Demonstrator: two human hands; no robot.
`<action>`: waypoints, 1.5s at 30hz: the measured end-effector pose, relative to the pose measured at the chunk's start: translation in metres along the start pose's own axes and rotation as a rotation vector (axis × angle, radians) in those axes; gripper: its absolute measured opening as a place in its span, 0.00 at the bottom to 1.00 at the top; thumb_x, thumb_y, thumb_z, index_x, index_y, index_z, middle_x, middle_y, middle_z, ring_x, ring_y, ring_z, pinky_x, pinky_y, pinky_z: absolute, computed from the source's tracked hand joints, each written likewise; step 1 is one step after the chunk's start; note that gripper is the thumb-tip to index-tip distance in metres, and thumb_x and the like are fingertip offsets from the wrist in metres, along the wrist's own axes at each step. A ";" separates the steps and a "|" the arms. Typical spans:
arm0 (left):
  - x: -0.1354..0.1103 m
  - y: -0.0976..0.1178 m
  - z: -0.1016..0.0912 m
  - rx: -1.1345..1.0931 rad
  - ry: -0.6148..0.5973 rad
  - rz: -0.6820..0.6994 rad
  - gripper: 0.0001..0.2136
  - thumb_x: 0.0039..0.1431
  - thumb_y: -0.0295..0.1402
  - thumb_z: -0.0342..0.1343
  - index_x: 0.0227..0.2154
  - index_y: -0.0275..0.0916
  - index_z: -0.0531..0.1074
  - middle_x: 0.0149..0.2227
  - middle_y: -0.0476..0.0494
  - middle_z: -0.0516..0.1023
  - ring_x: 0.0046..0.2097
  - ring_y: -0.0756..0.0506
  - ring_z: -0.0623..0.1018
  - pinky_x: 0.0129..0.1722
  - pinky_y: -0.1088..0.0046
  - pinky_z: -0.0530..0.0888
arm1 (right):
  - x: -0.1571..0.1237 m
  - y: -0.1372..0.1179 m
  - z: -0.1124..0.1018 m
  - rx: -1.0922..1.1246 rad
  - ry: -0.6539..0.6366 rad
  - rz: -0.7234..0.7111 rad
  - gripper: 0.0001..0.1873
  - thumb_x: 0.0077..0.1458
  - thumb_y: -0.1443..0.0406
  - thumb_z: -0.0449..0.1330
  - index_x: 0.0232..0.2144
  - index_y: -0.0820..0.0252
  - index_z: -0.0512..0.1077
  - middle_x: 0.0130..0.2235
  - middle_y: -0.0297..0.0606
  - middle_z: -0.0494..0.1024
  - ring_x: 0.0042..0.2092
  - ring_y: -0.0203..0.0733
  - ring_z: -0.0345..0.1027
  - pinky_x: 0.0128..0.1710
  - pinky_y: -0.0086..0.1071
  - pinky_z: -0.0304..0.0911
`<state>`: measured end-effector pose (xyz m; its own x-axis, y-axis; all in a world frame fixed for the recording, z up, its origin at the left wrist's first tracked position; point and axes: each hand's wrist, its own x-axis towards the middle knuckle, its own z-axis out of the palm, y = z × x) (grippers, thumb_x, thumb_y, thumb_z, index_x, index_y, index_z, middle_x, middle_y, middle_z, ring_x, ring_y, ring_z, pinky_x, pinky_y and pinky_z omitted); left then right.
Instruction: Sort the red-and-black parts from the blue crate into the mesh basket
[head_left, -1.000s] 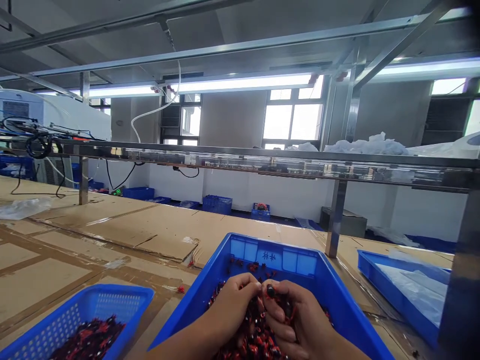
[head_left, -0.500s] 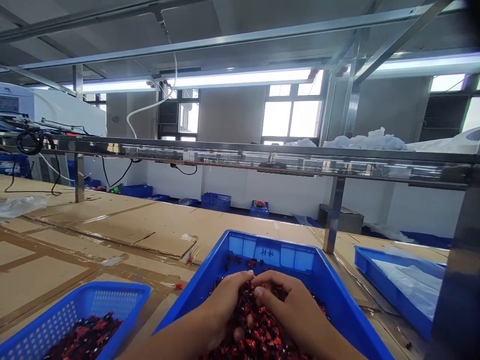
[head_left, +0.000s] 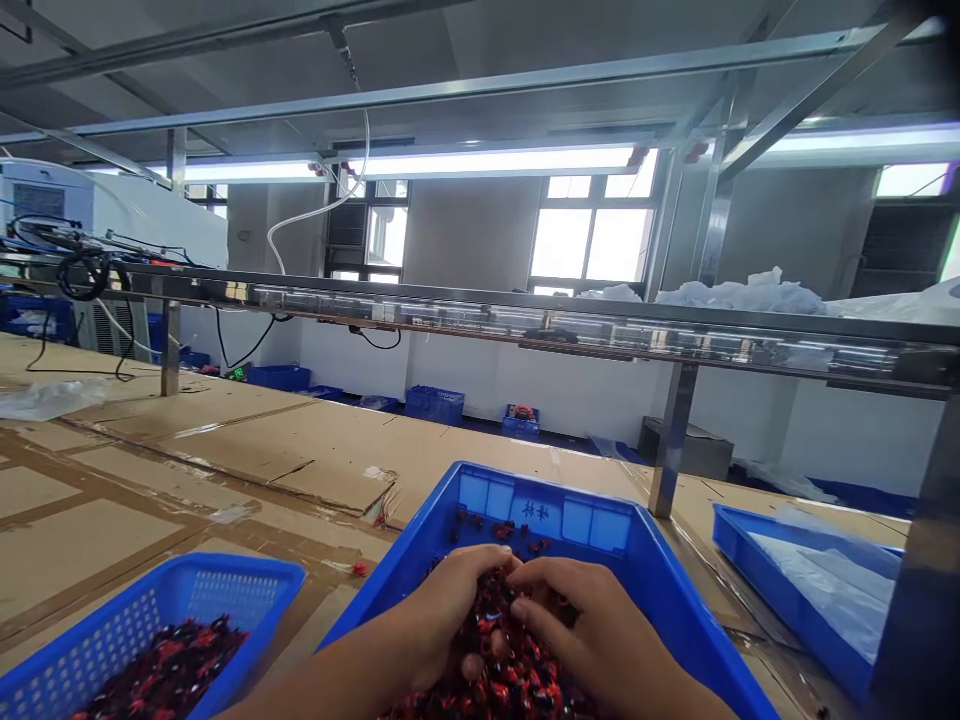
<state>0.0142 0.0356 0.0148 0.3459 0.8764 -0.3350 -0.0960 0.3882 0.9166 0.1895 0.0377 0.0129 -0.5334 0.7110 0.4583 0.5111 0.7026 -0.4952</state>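
At six o'clock stood a bin (head_left: 574, 515), the red-and-black parts (head_left: 525, 675) heaped inside it. Over the heap, the left hand (head_left: 439, 615) and right hand (head_left: 600, 620) came close at the fingertips, fingers curled; whether either gripped a part could not be told. From the bin, a basket (head_left: 232, 592) of similar parts sat at nine o'clock, a tray (head_left: 780, 595) with white sheeting (head_left: 825, 590) at three. One stray part (head_left: 359, 569) lay on the table (head_left: 247, 440) between basket and bin.

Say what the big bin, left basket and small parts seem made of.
Big bin: likely smooth plastic, slightly shiny; molded ribs on its far wall.
Left basket: likely smooth plastic; regular holes through its sides.
Small parts: glossy red and black, perhaps plastic; too small to tell.
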 end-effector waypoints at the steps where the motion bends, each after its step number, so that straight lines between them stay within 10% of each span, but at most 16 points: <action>1: 0.000 0.000 0.001 -0.004 0.006 -0.004 0.15 0.54 0.45 0.48 0.31 0.39 0.72 0.27 0.48 0.69 0.18 0.54 0.66 0.10 0.84 0.52 | 0.000 0.000 -0.001 0.014 0.014 -0.001 0.09 0.58 0.64 0.58 0.41 0.51 0.76 0.34 0.31 0.80 0.35 0.40 0.73 0.36 0.32 0.64; 11: 0.002 -0.003 -0.001 -0.013 0.006 0.002 0.17 0.56 0.46 0.47 0.31 0.37 0.73 0.28 0.45 0.71 0.17 0.53 0.66 0.08 0.82 0.52 | -0.005 -0.001 -0.001 0.151 0.181 -0.074 0.11 0.57 0.59 0.60 0.43 0.51 0.76 0.34 0.34 0.81 0.35 0.41 0.74 0.36 0.31 0.68; 16: 0.002 -0.003 -0.004 -0.016 -0.010 0.033 0.16 0.56 0.46 0.49 0.35 0.39 0.72 0.31 0.45 0.74 0.17 0.52 0.67 0.09 0.81 0.55 | -0.001 0.005 -0.001 0.883 0.148 0.375 0.21 0.58 0.48 0.56 0.25 0.58 0.70 0.14 0.26 0.63 0.13 0.29 0.51 0.11 0.22 0.48; 20: 0.000 -0.003 -0.004 -0.026 -0.006 0.010 0.15 0.55 0.46 0.51 0.36 0.41 0.71 0.31 0.46 0.74 0.17 0.53 0.67 0.09 0.82 0.55 | 0.006 0.021 -0.006 1.358 0.162 0.476 0.19 0.58 0.49 0.55 0.29 0.59 0.70 0.23 0.30 0.70 0.14 0.26 0.47 0.08 0.20 0.37; 25: 0.001 -0.002 -0.008 -0.237 -0.073 -0.051 0.13 0.53 0.44 0.54 0.35 0.40 0.70 0.30 0.49 0.72 0.17 0.55 0.67 0.11 0.85 0.52 | 0.006 0.018 -0.007 0.852 0.052 0.404 0.15 0.59 0.52 0.57 0.35 0.58 0.73 0.23 0.30 0.71 0.17 0.29 0.56 0.13 0.21 0.53; 27: 0.003 -0.001 -0.012 -0.367 -0.121 -0.094 0.11 0.54 0.42 0.55 0.34 0.40 0.69 0.29 0.50 0.71 0.17 0.56 0.66 0.11 0.86 0.50 | 0.003 0.011 -0.006 0.467 0.011 0.216 0.12 0.59 0.56 0.58 0.39 0.56 0.76 0.31 0.35 0.78 0.31 0.38 0.72 0.31 0.29 0.69; 30: 0.006 0.000 -0.017 -0.452 -0.168 -0.141 0.09 0.55 0.40 0.54 0.32 0.40 0.67 0.26 0.49 0.69 0.17 0.56 0.66 0.11 0.86 0.48 | -0.002 0.003 -0.003 0.085 -0.076 -0.003 0.15 0.61 0.60 0.56 0.50 0.49 0.74 0.49 0.38 0.79 0.52 0.48 0.71 0.53 0.42 0.64; 38: 0.007 0.000 -0.020 -0.551 -0.217 -0.222 0.09 0.54 0.38 0.57 0.34 0.39 0.69 0.23 0.51 0.66 0.17 0.55 0.67 0.11 0.87 0.51 | -0.001 0.002 -0.002 -0.280 -0.158 -0.178 0.14 0.62 0.67 0.54 0.48 0.49 0.72 0.43 0.35 0.81 0.42 0.45 0.77 0.39 0.34 0.69; 45: 0.010 -0.003 -0.021 -0.486 -0.247 -0.203 0.10 0.54 0.40 0.58 0.31 0.38 0.69 0.26 0.47 0.71 0.18 0.55 0.68 0.12 0.87 0.51 | -0.005 0.000 -0.008 -0.277 0.058 -0.182 0.09 0.63 0.60 0.55 0.44 0.50 0.72 0.37 0.34 0.81 0.37 0.42 0.76 0.35 0.31 0.67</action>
<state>-0.0016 0.0492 0.0040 0.6040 0.7011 -0.3789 -0.4023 0.6787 0.6145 0.1972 0.0345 0.0170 -0.5979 0.5677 0.5659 0.5786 0.7943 -0.1855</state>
